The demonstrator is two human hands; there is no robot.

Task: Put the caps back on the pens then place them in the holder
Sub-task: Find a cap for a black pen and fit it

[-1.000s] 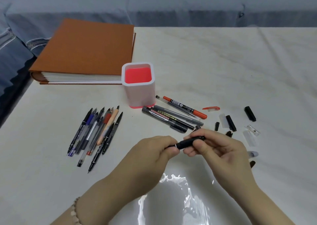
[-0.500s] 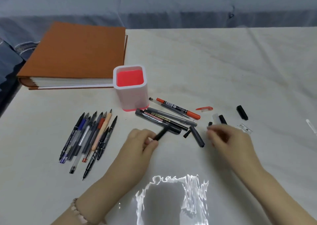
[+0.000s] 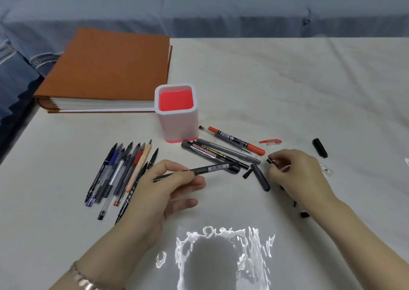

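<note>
My left hand [image 3: 170, 185] pinches a thin black pen [image 3: 212, 168] that lies almost level, its tip toward the right. To its right, my right hand [image 3: 294, 172] pinches a small black cap [image 3: 270, 161] between thumb and fingers. The white holder [image 3: 176, 115] with a red inside stands behind them, nothing visible in it. A row of uncapped pens [image 3: 124, 174] lies at the left. A heap of markers [image 3: 221, 152] and an orange pen [image 3: 236, 140] lie beside the holder.
A dark grey cap [image 3: 260, 177] and a small black cap [image 3: 247, 173] lie between my hands. An orange cap [image 3: 270, 141], a black cap [image 3: 320, 148] and a clear cap [image 3: 326, 169] lie at the right. An orange binder [image 3: 106, 68] sits at the back left.
The capped dark pen that both hands held now lies on the table. My left hand has lifted a thin black pen, and my right hand has picked up a small black cap.
</note>
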